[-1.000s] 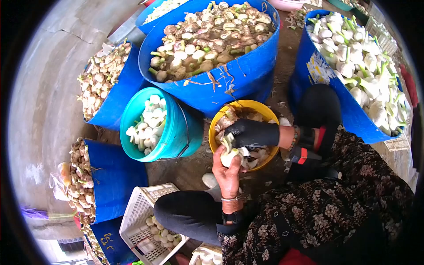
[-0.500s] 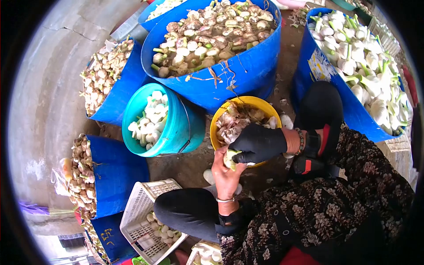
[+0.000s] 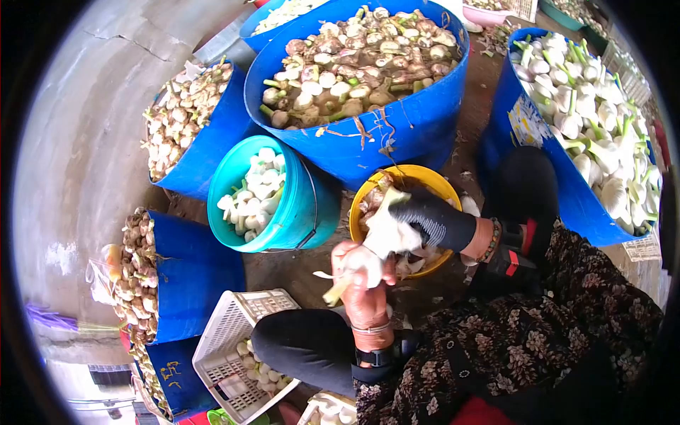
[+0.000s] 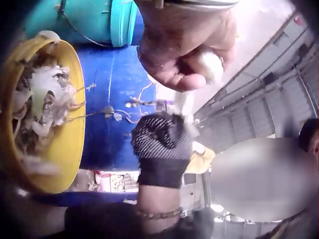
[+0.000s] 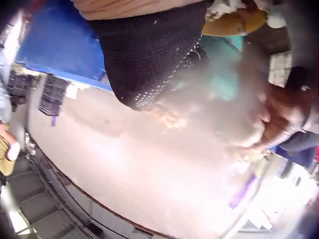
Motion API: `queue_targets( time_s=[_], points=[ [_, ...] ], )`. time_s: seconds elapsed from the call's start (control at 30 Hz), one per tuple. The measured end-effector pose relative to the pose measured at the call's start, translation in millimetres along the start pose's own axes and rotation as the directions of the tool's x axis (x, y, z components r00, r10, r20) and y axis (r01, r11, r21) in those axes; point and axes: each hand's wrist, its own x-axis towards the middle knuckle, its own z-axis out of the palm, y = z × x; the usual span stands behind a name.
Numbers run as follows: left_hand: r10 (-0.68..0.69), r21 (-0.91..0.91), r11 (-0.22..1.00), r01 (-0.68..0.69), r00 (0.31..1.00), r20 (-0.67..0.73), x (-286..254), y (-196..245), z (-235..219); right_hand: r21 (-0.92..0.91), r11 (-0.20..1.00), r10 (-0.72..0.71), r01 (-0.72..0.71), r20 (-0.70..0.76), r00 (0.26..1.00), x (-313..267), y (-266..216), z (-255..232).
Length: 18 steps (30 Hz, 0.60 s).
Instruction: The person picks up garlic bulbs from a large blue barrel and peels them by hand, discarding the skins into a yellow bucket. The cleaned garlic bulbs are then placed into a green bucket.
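Observation:
My bare left hand (image 3: pixel 368 301) grips a white garlic bulb (image 3: pixel 364 266), its cut stalk (image 3: pixel 336 291) pointing out to the lower left. In the left wrist view, fingers curl round the smooth bulb (image 4: pixel 211 67). My right hand (image 3: pixel 443 221), in a black glove with pale dots, is just beyond it, over the yellow bucket (image 3: pixel 433 178). Between the hands a blurred white strip of garlic peel (image 3: pixel 389 232) with a pale green end meets the gloved fingers, which are curled in the left wrist view. Papery skins (image 4: pixel 47 94) fill the yellow bucket.
A turquoise bucket (image 3: pixel 222 185) of peeled garlic stands left of the yellow one. Behind sits a large blue tub (image 3: pixel 425 117) of garlic in water. Another blue tub (image 3: pixel 598 205) of white bulbs is at right. A white crate (image 3: pixel 241 304) lies by my left knee.
The hands worked close together on the bulb half a second ago. Now the bulb is turned with its stalk toward the lower left, and white peel stretches out by the gloved hand.

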Motion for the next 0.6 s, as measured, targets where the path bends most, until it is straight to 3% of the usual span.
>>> queue_targets(
  time_s=[0.03,0.07,0.1,0.13,0.17,0.2,0.23,0.27,0.3,0.33,0.37,0.4,0.43,0.5,0.6],
  points=[
    [0.039,-0.091,0.995,-0.036,0.999,0.037,3.1,4.0,-6.0,0.134,0.97,0.212,-0.201,-0.072,0.975,2.0,-6.0,-1.3],
    [0.105,-0.148,0.983,-0.107,0.994,-0.015,3.9,10.0,-14.3,0.616,0.671,0.522,-0.412,0.002,0.853,11.7,3.8,-11.1],
    [0.128,-0.074,0.988,-0.133,0.989,-0.077,4.0,18.0,-18.4,0.888,0.13,0.704,-0.44,0.23,0.672,25.4,20.0,-27.7],
    [0.093,0.045,0.995,-0.09,0.992,-0.082,3.9,18.3,-17.8,0.619,0.447,0.757,-0.646,0.122,0.642,29.1,30.6,-42.4],
    [0.057,0.159,0.986,-0.042,0.994,-0.091,3.4,16.1,-15.2,0.22,0.678,0.671,-0.702,0.204,0.712,33.0,28.7,-44.7],
    [0.018,0.125,0.992,-0.004,0.994,-0.111,4.3,8.0,-15.0,-0.189,0.867,0.499,-0.462,0.313,0.808,30.9,25.1,-43.5],
    [-0.051,0.135,0.989,0.06,0.996,-0.072,6.0,1.3,-14.8,-0.517,0.853,0.352,-0.067,0.476,0.806,27.8,21.1,-41.7],
    [-0.044,0.196,0.979,0.059,0.996,-0.079,7.2,-1.4,-15.3,-0.678,0.733,0.477,0.05,0.566,0.672,25.9,19.2,-37.2],
    [-0.038,0.254,0.965,0.061,0.995,-0.093,6.9,-4.3,-16.1,-0.685,0.727,0.482,0.051,0.562,0.672,22.4,19.6,-37.4],
    [-0.042,0.248,0.967,0.064,0.995,-0.095,6.5,-6.6,-18.1,-0.651,0.755,0.396,0.072,0.541,0.742,17.3,20.3,-36.3],
    [-0.041,0.377,0.924,0.071,0.995,-0.088,6.2,-7.8,-20.9,-0.614,0.783,0.305,0.096,0.515,0.801,11.3,21.1,-34.0],
    [-0.04,0.499,0.863,0.075,0.996,-0.08,5.3,-8.5,-23.1,-0.507,0.862,0.276,0.016,0.495,0.824,18.7,2.3,-35.3],
    [-0.04,0.496,0.865,0.077,0.996,-0.084,5.0,-9.7,-23.3,-0.507,0.862,0.277,0.017,0.498,0.822,23.8,-7.7,-29.8],
    [-0.063,0.506,0.857,0.093,0.995,-0.075,8.6,-13.8,-20.7,-0.085,0.978,-0.142,0.191,0.397,0.907,29.2,-22.5,-19.8],
    [-0.052,0.495,0.865,0.075,0.997,-0.06,7.5,-15.8,-9.7,-0.118,0.979,-0.098,0.166,0.442,0.892,24.5,-23.3,-12.1]
  ],
)
